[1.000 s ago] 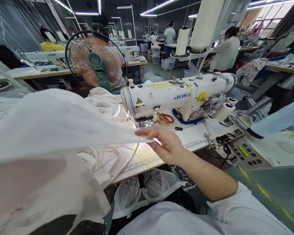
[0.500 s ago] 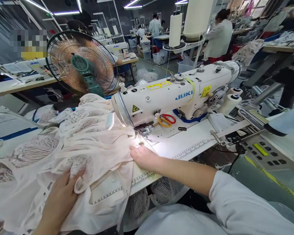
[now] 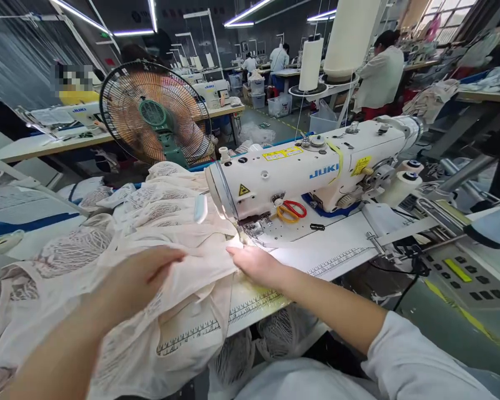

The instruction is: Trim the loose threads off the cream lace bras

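Pale pink fabric with lace parts [image 3: 204, 261] spreads over the left of the sewing table, one edge lying under the needle area of a white sewing machine [image 3: 291, 172]. My right hand [image 3: 256, 265] is closed on the fabric just in front of the needle, fingertips pressed together at its edge. Over the cloth to the left is my left hand [image 3: 137, 278], blurred, its fingers pointing right toward the machine; whether they grip any cloth cannot be made out. Scissors with red and orange handles [image 3: 290, 211] lie beside the machine head, near a small black blade [image 3: 317, 226].
A green fan [image 3: 154, 114] stands behind the fabric. Thread cones [image 3: 311, 64] rise behind the machine. A control panel [image 3: 466, 272] is at the right. Ruler markings [image 3: 337, 261] run along the table's front edge. Other people work in the background.
My left hand has lifted from the lower-left cloth and moved up and right, closer to the needle. My right hand stays at the fabric by the needle. The whole view has shifted slightly.
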Available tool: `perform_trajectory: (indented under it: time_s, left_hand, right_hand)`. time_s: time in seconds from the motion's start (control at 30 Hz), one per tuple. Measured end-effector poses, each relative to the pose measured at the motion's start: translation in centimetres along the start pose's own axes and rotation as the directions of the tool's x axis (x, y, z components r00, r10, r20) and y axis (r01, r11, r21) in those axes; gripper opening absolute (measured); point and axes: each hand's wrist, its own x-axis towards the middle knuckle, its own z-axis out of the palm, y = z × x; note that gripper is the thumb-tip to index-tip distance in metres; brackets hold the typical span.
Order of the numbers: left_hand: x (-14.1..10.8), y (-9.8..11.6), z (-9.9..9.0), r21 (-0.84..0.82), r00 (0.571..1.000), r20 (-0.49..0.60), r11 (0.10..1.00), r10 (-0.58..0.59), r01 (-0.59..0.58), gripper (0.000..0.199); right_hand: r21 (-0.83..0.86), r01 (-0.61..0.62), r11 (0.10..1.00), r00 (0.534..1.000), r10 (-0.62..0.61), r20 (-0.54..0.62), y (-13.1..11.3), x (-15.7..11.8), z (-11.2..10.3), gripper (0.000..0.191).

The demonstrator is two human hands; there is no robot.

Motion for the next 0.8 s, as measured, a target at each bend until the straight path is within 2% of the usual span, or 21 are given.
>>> perform_trajectory:
  time_s: [0.1,0.17,0.23,0.37,0.47,0.57,0.6,0.67,0.73,0.8]
  left_hand:
    - [6.1,5.0,3.5,-0.08,0.984,0.073,0.984,0.164,-0.158,0.034]
    - [8.8,6.4,6.1,-0.093,0.974,0.078,0.974,0.212,-0.205,0.033]
    - [9.8,6.3,8.0,-0.078,0.969,0.08,0.97,0.235,-0.229,0.031]
    - [8.3,4.3,9.3,0.033,0.975,0.073,0.976,0.212,-0.215,0.028]
    - [6.2,3.3,9.1,0.15,0.994,0.027,0.983,0.105,-0.108,0.032]
    - [4.7,3.5,8.9,0.229,0.999,-0.046,0.973,0.021,-0.01,0.035]
    - [4.5,3.7,8.8,0.233,0.998,-0.057,0.972,0.036,-0.022,0.036]
    - [4.6,4.1,9.0,0.205,0.99,-0.04,0.97,0.138,-0.127,0.039]
    - [5.3,4.3,9.5,0.143,0.96,-0.006,0.951,0.278,-0.275,0.043]
    - [6.0,4.0,10.1,0.091,0.928,0.0,0.924,0.374,-0.372,0.043]
  right_hand:
    - [0.016,-0.004,1.0,1.0,0.004,-0.026,0.7,-1.1,0.0,0.027]
    - [0.014,-0.016,1.0,0.999,0.016,-0.042,1.0,-1.9,-0.1,0.031]
    - [0.007,-0.038,0.999,0.998,0.038,-0.05,1.3,-2.9,-0.2,0.033]
    - [-0.001,-0.071,0.997,0.997,0.071,-0.025,1.5,-3.9,-0.2,0.038]
    - [0.009,-0.045,0.999,0.999,0.045,0.01,1.4,-3.2,0.1,0.04]
    - [0.009,-0.024,1.0,0.999,0.023,0.039,1.3,-1.8,0.5,0.031]
    - [0.004,-0.025,1.0,0.999,0.025,0.044,1.3,-1.4,0.6,0.028]
    - [-0.011,-0.033,0.999,0.998,0.033,0.047,1.4,-0.9,0.7,0.025]
    - [-0.028,-0.042,0.999,0.998,0.043,0.045,1.4,-0.7,0.8,0.023]
    - [-0.045,-0.053,0.998,0.998,0.055,0.041,1.4,-0.8,0.7,0.02]
